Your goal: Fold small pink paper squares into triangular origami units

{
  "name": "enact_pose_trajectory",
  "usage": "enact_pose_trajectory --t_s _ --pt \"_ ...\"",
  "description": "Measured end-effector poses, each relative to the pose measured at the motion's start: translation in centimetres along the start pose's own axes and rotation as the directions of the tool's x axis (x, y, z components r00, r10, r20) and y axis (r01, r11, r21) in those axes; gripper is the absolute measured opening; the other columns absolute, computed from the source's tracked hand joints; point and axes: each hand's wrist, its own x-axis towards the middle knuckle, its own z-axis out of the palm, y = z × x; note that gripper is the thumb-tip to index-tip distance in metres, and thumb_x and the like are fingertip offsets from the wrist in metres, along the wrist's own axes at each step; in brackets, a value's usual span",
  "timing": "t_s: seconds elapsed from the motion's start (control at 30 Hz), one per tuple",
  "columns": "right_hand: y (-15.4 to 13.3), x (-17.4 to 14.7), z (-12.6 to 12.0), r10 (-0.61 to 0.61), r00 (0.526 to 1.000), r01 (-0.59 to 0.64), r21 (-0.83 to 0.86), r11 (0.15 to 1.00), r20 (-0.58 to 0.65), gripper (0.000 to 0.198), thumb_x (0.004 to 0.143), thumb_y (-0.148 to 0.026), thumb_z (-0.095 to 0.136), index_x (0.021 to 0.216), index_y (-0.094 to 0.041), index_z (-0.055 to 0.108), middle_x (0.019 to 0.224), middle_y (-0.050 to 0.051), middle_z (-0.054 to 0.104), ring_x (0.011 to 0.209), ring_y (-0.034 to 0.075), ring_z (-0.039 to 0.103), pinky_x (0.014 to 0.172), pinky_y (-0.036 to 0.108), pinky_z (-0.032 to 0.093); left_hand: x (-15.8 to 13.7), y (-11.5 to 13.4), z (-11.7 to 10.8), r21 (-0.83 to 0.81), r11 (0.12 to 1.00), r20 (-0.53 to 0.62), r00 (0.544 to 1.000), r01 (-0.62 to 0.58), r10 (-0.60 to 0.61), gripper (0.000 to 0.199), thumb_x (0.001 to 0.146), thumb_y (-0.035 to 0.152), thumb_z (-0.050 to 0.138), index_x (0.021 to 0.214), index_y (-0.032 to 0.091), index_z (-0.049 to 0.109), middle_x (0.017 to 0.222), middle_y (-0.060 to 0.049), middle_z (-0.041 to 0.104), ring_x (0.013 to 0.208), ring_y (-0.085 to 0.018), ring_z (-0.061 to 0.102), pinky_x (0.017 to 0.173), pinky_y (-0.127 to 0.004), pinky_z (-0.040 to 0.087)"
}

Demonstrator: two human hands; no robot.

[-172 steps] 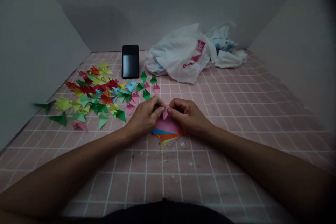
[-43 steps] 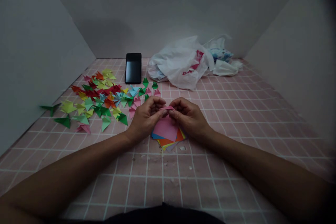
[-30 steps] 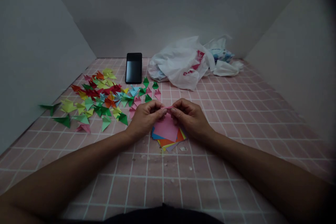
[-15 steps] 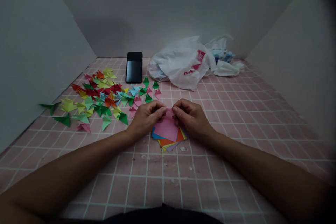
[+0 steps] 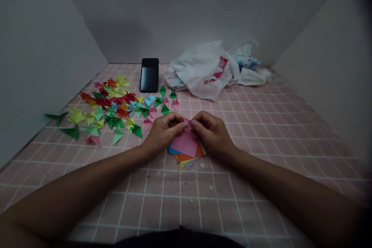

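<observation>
My left hand (image 5: 165, 131) and my right hand (image 5: 211, 130) come close together over a small stack of coloured paper squares (image 5: 183, 156). Thumb and fingers of each hand pinch pink paper (image 5: 187, 121) near its upper edge. Whether this is a separate folded piece or part of the pink square (image 5: 185, 143) topping the stack, I cannot tell. Blue, orange, yellow and lilac corners stick out beneath that square. Left of my hands lie many small folded paper pieces (image 5: 110, 121) with pointed tips, in green, yellow, red, orange, blue and pink.
A dark phone (image 5: 149, 75) stands at the back, beyond the folded pieces. Right of it lies a crumpled white plastic bag (image 5: 200, 71) with red print, and another bag with blue marks (image 5: 247, 62). A pink checked cloth (image 5: 261, 131) covers the surface, with walls on three sides.
My left thumb has shifted slightly right, nearer the right hand's fingertips. The pink paper between the hands shows a little differently. The stack and the folded pieces stay put.
</observation>
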Motion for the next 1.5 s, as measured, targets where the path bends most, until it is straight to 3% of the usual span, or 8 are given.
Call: enact_pose_trajectory --t_s 0.13,0.3,0.57,0.77,1.0,1.17,1.37,1.5 --pt "0.04 -0.17 0.26 -0.023 0.997 0.023 0.002 1.0 0.073 0.021 0.091 -0.031 0.056 0.074 -0.02 0.055 0.063 -0.002 0.056 0.057 0.012 0.051 0.055 0.026 0.041 -0.06 0.05 -0.15 0.039 0.999 0.032 0.999 -0.035 0.034 0.021 0.084 0.036 0.064 0.081 0.016 0.061 0.074 0.0 0.059 0.067 -0.012 0.054 0.062 -0.025 0.044" --pt "0.15 -0.14 0.28 -0.064 0.996 0.066 -0.029 0.997 0.068 0.016 0.089 -0.027 0.057 0.075 -0.019 0.056 0.067 -0.002 0.056 0.061 0.012 0.051 0.058 0.026 0.04 0.03 -0.13 -0.42 0.114 0.988 0.105 0.99 -0.102 0.09 0.017 0.085 0.034 0.062 0.081 0.017 0.062 0.077 -0.001 0.061 0.073 -0.015 0.057 0.066 -0.026 0.045" --pt "-0.28 -0.34 0.29 -0.11 0.992 0.118 -0.149 0.982 0.064 0.021 0.089 -0.024 0.055 0.068 -0.019 0.052 0.063 -0.003 0.051 0.058 0.01 0.044 0.056 0.025 0.035 0.0 -0.08 -0.23 0.077 0.994 0.087 0.994 -0.076 0.069 0.018 0.087 0.034 0.061 0.083 0.017 0.061 0.074 0.0 0.061 0.069 -0.013 0.056 0.065 -0.025 0.044" --pt "-0.34 -0.48 0.34 -0.138 0.984 0.157 -0.175 0.972 0.117 0.021 0.088 -0.022 0.053 0.068 -0.019 0.052 0.063 -0.003 0.053 0.059 0.011 0.046 0.057 0.025 0.036 -0.16 0.23 -0.34 0.153 0.981 0.065 0.992 -0.117 0.108 0.02 0.087 0.034 0.061 0.078 0.016 0.061 0.072 0.0 0.059 0.068 -0.013 0.053 0.063 -0.025 0.042" --pt "-0.64 -0.58 0.39 -0.06 0.99 0.074 -0.109 0.991 0.129 0.018 0.089 -0.025 0.054 0.071 -0.019 0.053 0.065 -0.002 0.053 0.061 0.012 0.047 0.058 0.026 0.037 -0.22 0.24 -0.18 0.061 0.998 0.013 0.999 -0.036 0.035 0.026 0.088 0.04 0.059 0.076 0.017 0.057 0.064 0.002 0.055 0.058 -0.011 0.052 0.056 -0.024 0.041" --pt "-0.61 -0.65 0.46 -0.077 0.992 0.091 -0.151 0.984 0.097 0.021 0.088 -0.026 0.056 0.069 -0.019 0.053 0.065 -0.002 0.053 0.06 0.012 0.046 0.057 0.026 0.036 -0.22 0.35 -0.11 0.016 1.0 0.053 0.998 0.021 -0.022 0.027 0.082 0.041 0.067 0.076 0.016 0.06 0.068 0.001 0.06 0.059 -0.01 0.055 0.056 -0.022 0.044" --pt "-0.53 -0.46 0.61 0.059 0.982 -0.075 0.083 0.994 0.182 0.02 0.087 -0.032 0.057 0.072 -0.02 0.053 0.062 -0.003 0.054 0.054 0.012 0.049 0.053 0.025 0.04 -0.15 0.24 -0.29 0.046 0.999 0.012 1.0 0.015 -0.016 0.032 0.085 0.042 0.064 0.067 0.017 0.055 0.059 0.003 0.055 0.052 -0.009 0.052 0.051 -0.021 0.041" --pt "-0.15 -0.46 0.63 0.041 0.994 -0.044 0.032 0.998 0.099 0.021 0.087 -0.031 0.059 0.07 -0.02 0.052 0.06 -0.003 0.053 0.053 0.011 0.047 0.051 0.024 0.038 -0.12 0.05 -0.09 -0.016 0.998 0.039 0.997 0.065 -0.064 0.036 0.086 0.049 0.062 0.072 0.016 0.057 0.06 0.002 0.06 0.054 -0.01 0.057 0.052 -0.021 0.045"
